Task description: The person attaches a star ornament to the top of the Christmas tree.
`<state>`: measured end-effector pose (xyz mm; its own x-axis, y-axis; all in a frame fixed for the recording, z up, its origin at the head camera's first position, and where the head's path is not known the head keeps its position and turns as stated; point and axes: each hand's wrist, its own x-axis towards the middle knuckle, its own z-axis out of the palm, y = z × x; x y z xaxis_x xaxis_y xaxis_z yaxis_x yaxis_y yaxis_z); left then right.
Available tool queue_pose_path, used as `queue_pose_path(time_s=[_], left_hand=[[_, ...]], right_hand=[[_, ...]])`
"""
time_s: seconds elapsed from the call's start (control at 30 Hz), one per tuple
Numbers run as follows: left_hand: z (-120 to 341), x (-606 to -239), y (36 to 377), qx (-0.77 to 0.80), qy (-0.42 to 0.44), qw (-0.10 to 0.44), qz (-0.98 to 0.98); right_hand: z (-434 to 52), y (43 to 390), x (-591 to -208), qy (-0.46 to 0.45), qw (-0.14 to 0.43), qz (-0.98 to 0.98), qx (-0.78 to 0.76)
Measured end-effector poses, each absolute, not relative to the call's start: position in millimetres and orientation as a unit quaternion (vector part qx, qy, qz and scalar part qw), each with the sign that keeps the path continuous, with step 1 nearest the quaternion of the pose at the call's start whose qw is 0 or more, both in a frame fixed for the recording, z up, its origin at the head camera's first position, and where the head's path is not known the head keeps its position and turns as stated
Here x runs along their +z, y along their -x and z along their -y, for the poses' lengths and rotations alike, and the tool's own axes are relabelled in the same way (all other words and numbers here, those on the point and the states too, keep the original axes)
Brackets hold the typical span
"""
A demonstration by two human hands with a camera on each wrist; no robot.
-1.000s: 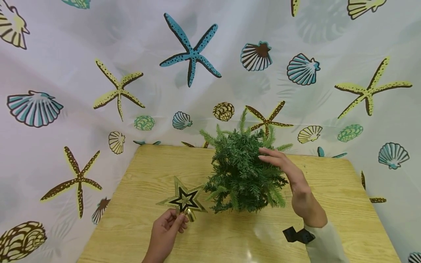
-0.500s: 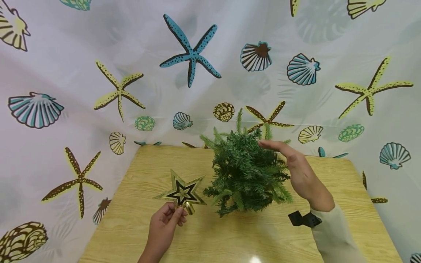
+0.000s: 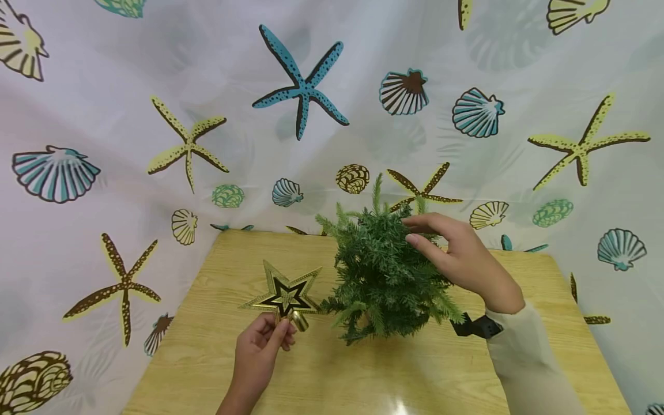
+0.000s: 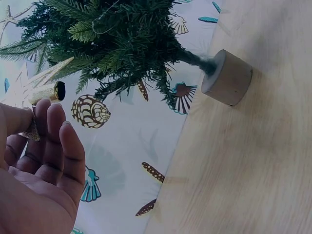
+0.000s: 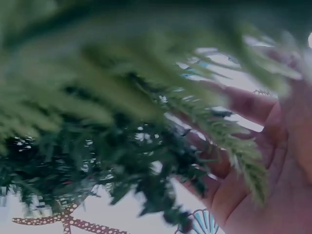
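A small green artificial tree [image 3: 384,276] stands on the wooden table [image 3: 207,357]; the left wrist view shows its round wooden base [image 4: 226,78] and its branches [image 4: 112,44]. My right hand [image 3: 415,230] reaches over the tree's upper right side, with thumb and fingers curled round the top branches. In the right wrist view, blurred green needles [image 5: 122,122] lie across that palm [image 5: 273,190]. My left hand [image 3: 282,331] pinches a gold star topper [image 3: 284,294] by its gold tube [image 4: 46,91], just left of the tree and above the table.
A curtain printed with starfish and shells [image 3: 301,86] hangs close behind and around the table. A black wrist mount [image 3: 474,325] sits on my right sleeve. Bare tabletop lies in front of the tree and to the right.
My right hand has risen from the tree's right side to its top, and its fingers have curled onto the upper branches. The star in my left hand has drifted slightly left and up.
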<state>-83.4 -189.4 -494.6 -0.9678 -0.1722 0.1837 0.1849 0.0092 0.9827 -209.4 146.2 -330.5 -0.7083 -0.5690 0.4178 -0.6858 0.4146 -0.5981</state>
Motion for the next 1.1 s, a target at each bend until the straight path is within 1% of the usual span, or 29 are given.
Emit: queue_pose_path(time_s=[0.27,0.53,0.6,0.9,1.1], left_hand=[[193,-482,95,-0.698,0.03,0.148,0.7],[193,-468,109,-0.696,0.057,0.168,0.695],[192,-463,112,-0.698,0.064,0.175,0.691],[186,-447,126,-0.699,0.079,0.189,0.685],[184,-435,141,-0.697,0.096,0.224,0.674]], right_hand=[[-134,225,-317,-0.375,0.039,0.857,0.35],[-124,229,-329,-0.361,-0.005,0.878,0.315],[-121,229,-334,-0.364,-0.001,0.877,0.313],[-116,225,-351,-0.362,0.057,0.872,0.323],[-116,221,-358,-0.347,0.077,0.877,0.324]])
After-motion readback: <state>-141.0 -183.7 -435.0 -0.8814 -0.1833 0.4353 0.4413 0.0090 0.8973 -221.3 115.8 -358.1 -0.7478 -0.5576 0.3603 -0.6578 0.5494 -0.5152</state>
